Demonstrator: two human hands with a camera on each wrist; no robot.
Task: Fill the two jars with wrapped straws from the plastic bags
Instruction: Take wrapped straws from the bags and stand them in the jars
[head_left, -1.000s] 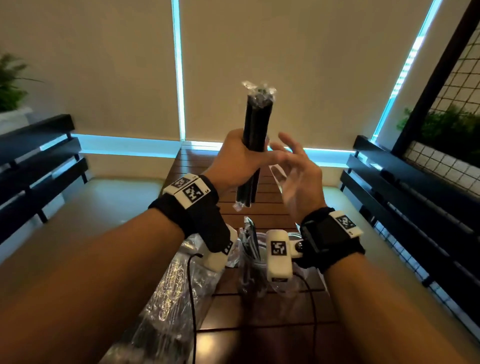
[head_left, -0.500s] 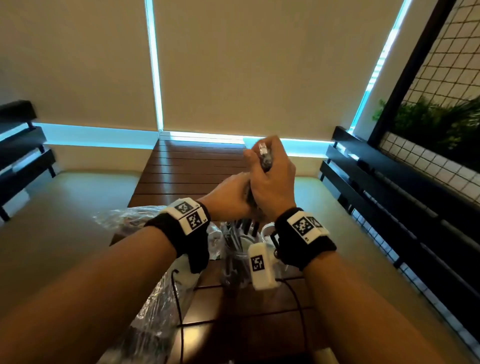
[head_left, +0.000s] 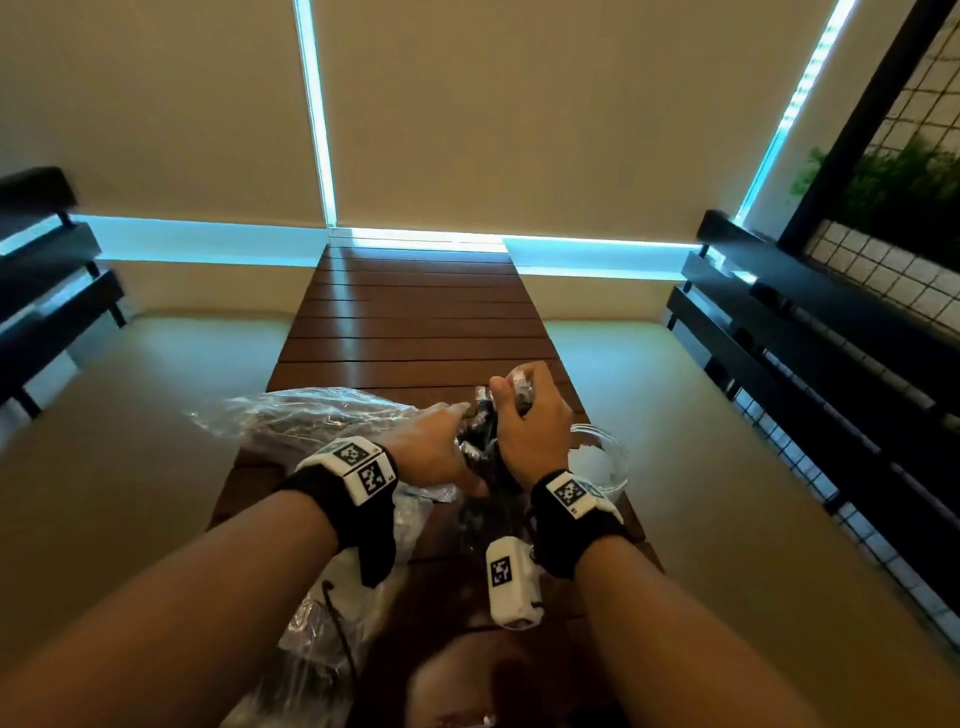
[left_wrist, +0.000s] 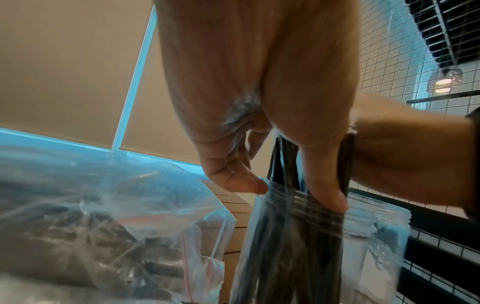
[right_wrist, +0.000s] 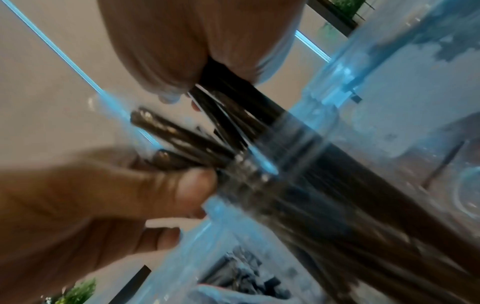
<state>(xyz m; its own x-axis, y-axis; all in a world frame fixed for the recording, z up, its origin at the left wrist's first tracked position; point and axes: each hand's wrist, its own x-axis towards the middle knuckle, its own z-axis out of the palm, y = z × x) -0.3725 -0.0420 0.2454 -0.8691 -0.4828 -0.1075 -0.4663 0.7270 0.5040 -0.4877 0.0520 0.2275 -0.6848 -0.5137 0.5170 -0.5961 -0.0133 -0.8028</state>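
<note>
Head view: the right hand (head_left: 530, 426) is clenched round a bundle of black wrapped straws (head_left: 485, 436) standing in the near jar (head_left: 480, 519). The left hand (head_left: 436, 452) touches them with straight fingers. A second jar (head_left: 605, 457) stands just right; a plastic bag (head_left: 311, 415) crowds the left. The far table (head_left: 415, 312) lies bare.

Left wrist view: the fingertips (left_wrist: 330, 197) press the straws at the jar rim.

Right wrist view: blurred; the straws fan inside the glass. No legible writing.

dim warm room, cyan window glow — wrist views blurred, edges warped
</note>
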